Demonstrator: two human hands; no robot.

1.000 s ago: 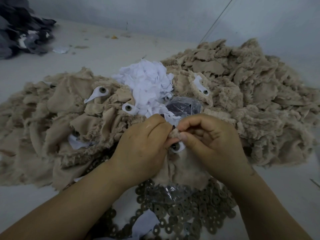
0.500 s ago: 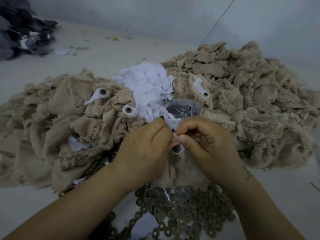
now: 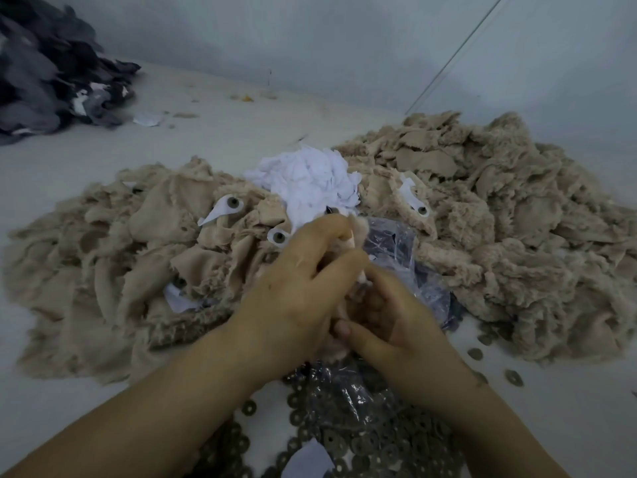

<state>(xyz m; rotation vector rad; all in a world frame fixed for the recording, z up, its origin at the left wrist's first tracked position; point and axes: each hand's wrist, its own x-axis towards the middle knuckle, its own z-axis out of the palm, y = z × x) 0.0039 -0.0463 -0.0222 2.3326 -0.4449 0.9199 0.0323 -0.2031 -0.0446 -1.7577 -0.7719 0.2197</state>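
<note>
Gripping one plush piece (image 3: 358, 226) with both hands at once: why would the person do that? asks the first watcher.

The second answers: It looks like small fitting work. The left hand (image 3: 296, 298) lies on top, its fingers curled over the upper edge of the piece. The right hand (image 3: 396, 326) comes in from below, fingers curled under the same fabric, thumb pointing across. The two hands touch and are clamped on that piece, probably so the soft fur cannot slip while something is pressed into it. What sits between the fingers is hidden.

And where is the piece, exactly? asks the first.

Straight in front of the person, says the second, held above the heap of washers (image 3: 344, 443) and just before the clear bag (image 3: 393, 243). The supplies seem laid close on purpose: washers nearest the wrists, white scraps (image 3: 310, 181) behind the bag, all within one reach across the table (image 3: 224, 132).

And the two tan heaps?

The left plush pile (image 3: 138, 257) shows pieces with an eye (image 3: 233, 202) on white backing, so these are likely finished. The right plush pile (image 3: 517, 219) is mostly bare pieces, likely waiting. The dark cloth heap (image 3: 44, 81) lies well apart, at the far left.
</note>
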